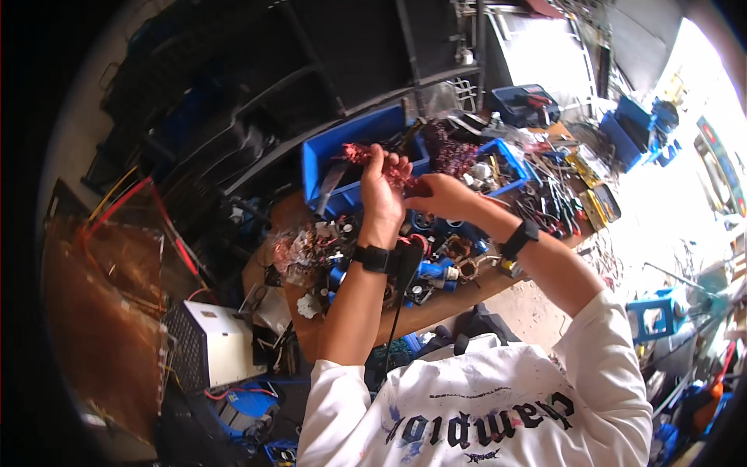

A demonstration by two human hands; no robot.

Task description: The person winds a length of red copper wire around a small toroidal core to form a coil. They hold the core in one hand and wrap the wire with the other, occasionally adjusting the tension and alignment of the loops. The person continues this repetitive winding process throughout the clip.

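My left hand (381,193) is raised over the table with its fingers curled round a dark red, crumpled bundle (357,153) that looks like tangled strands. Part of the bundle sticks out on each side of the palm. My right hand (445,196) meets it from the right, fingers bent in toward the bundle's lower end; the fingertips are partly hidden, so what they grip is unclear. Behind my left hand stands a blue bin (313,173) with dark pieces in it. More dark red tangled material (454,153) is heaped to its right.
A smaller blue tray (513,185) holds white and metal parts. Pliers and other hand tools (554,191) crowd the table's right side. Blue-cased parts (438,272) and loose scraps (294,253) lie near the front. A white metal box (222,338) stands at lower left, a blue stool (652,315) at right.
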